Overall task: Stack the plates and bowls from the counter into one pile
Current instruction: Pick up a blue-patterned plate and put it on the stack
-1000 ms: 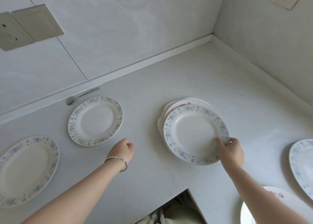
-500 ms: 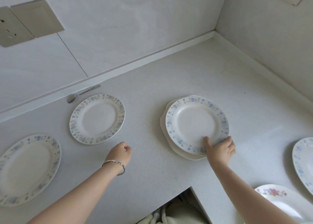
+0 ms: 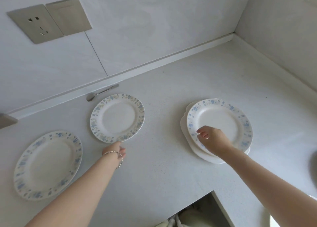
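The left hand [image 3: 114,151] has reached forward to the near rim of the round blue-flowered white plate [image 3: 117,117] at centre left; its fingers are hidden, grip unclear. Centre right, the right hand [image 3: 213,139] has let go, hovering loosely curled over the white plate pile [image 3: 221,120].

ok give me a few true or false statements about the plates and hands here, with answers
1. A spoon lies behind the middle floral plate. True.
2. The left hand holds that spoon. False: it is at the middle floral plate's near rim, away from the spoon.
3. The right hand is over the pile of plates. True.
4. The pile's uppermost plate is plain white. False: the top plate has a blue floral rim.
5. A bracelet is on the left wrist. True.
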Action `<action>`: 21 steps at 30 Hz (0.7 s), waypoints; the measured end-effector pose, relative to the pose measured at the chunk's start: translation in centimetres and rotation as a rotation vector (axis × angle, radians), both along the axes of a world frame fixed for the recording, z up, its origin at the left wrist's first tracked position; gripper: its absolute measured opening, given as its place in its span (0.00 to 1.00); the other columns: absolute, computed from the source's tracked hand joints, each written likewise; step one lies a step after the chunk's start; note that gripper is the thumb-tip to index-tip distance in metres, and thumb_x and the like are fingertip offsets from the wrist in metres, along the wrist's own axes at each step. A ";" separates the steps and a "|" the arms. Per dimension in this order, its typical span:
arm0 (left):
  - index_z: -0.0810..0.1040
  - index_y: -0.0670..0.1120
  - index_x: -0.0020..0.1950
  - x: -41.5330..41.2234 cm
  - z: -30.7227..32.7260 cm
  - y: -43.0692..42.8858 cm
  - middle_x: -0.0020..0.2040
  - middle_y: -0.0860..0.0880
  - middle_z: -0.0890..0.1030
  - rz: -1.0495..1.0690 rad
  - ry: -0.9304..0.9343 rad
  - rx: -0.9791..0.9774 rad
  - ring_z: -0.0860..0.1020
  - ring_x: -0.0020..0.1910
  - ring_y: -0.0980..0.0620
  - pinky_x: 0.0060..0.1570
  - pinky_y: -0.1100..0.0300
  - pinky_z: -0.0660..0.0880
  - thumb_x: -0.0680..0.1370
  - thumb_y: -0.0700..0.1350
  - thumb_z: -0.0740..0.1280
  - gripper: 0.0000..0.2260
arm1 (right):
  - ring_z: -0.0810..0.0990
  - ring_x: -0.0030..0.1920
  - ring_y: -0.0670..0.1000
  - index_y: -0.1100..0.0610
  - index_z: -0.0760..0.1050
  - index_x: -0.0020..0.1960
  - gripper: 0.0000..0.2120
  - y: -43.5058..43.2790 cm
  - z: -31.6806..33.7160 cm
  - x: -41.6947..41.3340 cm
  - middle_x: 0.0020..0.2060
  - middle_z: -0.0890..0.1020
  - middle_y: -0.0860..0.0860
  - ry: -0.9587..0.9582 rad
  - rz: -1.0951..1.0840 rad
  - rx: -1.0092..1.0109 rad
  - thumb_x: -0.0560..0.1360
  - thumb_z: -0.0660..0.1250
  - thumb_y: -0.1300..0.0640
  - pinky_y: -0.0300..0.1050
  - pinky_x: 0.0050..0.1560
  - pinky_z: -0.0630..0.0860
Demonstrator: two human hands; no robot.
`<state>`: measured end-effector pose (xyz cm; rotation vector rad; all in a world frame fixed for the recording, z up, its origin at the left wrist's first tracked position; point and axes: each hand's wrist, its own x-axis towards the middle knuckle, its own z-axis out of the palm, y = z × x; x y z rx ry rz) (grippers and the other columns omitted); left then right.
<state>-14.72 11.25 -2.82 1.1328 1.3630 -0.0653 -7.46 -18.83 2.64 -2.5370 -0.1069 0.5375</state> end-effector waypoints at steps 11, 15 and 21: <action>0.69 0.43 0.37 1.5 0.0 4.9 0.27 0.49 0.81 0.284 -0.211 -0.281 0.76 0.31 0.54 0.43 0.63 0.81 0.79 0.36 0.61 0.10 | 0.74 0.48 0.45 0.53 0.77 0.57 0.13 4.6 -0.2 -1.7 0.44 0.76 0.45 0.123 0.094 -0.059 0.77 0.58 0.58 0.35 0.50 0.67; 0.70 0.40 0.38 1.3 1.9 3.8 0.35 0.45 0.77 0.215 -0.240 -0.246 0.75 0.35 0.52 0.59 0.51 0.73 0.78 0.32 0.61 0.10 | 0.76 0.44 0.46 0.55 0.79 0.55 0.11 2.4 -0.1 -1.9 0.42 0.78 0.46 0.088 0.030 -0.002 0.76 0.62 0.58 0.36 0.48 0.69; 0.72 0.43 0.40 -0.7 4.9 -0.7 0.29 0.49 0.82 -0.011 -0.308 -0.218 0.77 0.38 0.53 0.29 0.65 0.80 0.77 0.31 0.62 0.10 | 0.80 0.48 0.50 0.48 0.75 0.49 0.07 -4.2 0.7 -2.8 0.45 0.82 0.49 0.105 -0.134 0.078 0.76 0.62 0.58 0.38 0.41 0.72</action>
